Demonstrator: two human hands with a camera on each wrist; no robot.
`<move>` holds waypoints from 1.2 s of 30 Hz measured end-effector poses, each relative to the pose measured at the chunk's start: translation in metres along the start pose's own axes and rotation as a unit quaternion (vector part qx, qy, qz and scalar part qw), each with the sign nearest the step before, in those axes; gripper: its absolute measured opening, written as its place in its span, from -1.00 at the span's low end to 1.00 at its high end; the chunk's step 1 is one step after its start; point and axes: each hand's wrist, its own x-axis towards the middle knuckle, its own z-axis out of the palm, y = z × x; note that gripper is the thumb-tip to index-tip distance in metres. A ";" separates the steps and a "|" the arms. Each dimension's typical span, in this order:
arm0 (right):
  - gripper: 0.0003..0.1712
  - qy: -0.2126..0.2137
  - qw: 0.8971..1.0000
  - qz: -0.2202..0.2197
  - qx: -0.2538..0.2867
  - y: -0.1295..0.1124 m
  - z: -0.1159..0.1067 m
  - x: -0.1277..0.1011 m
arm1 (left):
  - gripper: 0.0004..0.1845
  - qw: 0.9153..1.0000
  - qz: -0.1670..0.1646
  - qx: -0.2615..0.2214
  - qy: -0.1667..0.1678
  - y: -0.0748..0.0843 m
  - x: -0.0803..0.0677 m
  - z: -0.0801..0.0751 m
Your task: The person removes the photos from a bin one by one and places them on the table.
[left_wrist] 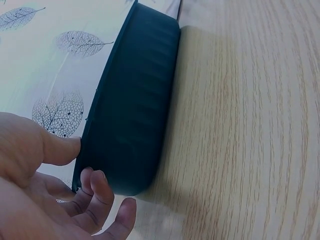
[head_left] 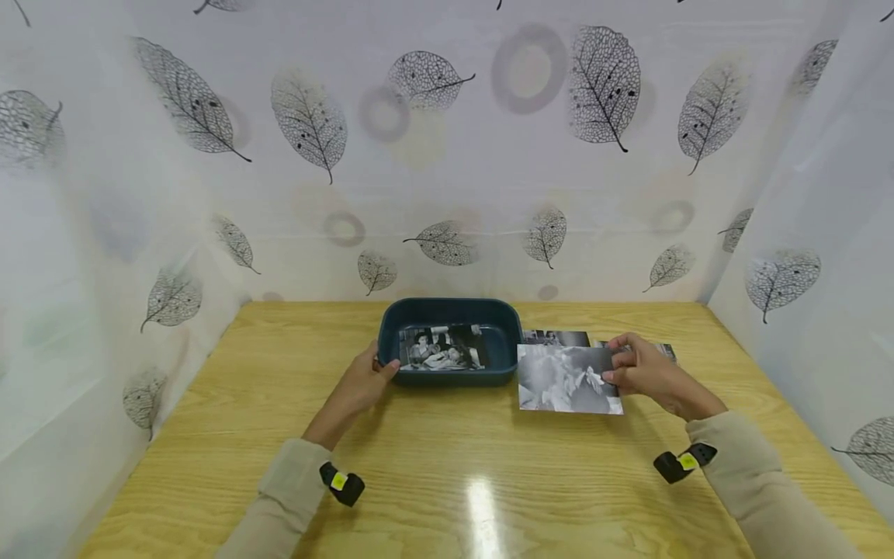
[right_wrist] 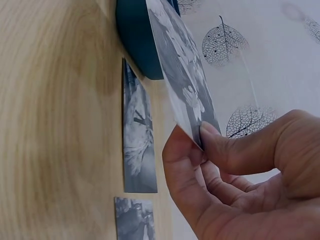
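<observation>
Resting against the left end of the tray [head_left: 391,365], the left hand [head_left: 359,384] steadies it — thumb on the rim, fingers loosely spread against the dark wall, nothing clamped. The tray sits on the counter [head_left: 447,481] with one print [head_left: 442,347] lying flat inside. Just right of it, the right hand [head_left: 646,371] pinches a photo [head_left: 567,378] by its right edge, thumb over forefinger, the sheet lifted off the counter. The photo's long axis runs left–right, its free edge pointing at the tray, so the tray lies directly left of the grip and the right hand is the nearer to the sheet.

The head view shows the layout whole. The right wrist view alone shows the photo [right_wrist: 182,80] raised and tilted, two more prints [right_wrist: 139,135] flat beneath. The left wrist view shows only the tray's wall [left_wrist: 135,110] and fingertips [left_wrist: 95,187], not its contents.
</observation>
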 end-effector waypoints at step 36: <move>-0.40 0.028 0.994 -0.018 -0.100 0.035 0.029 -0.008 | -0.42 1.000 0.004 -0.008 -0.003 -0.001 0.000 0.000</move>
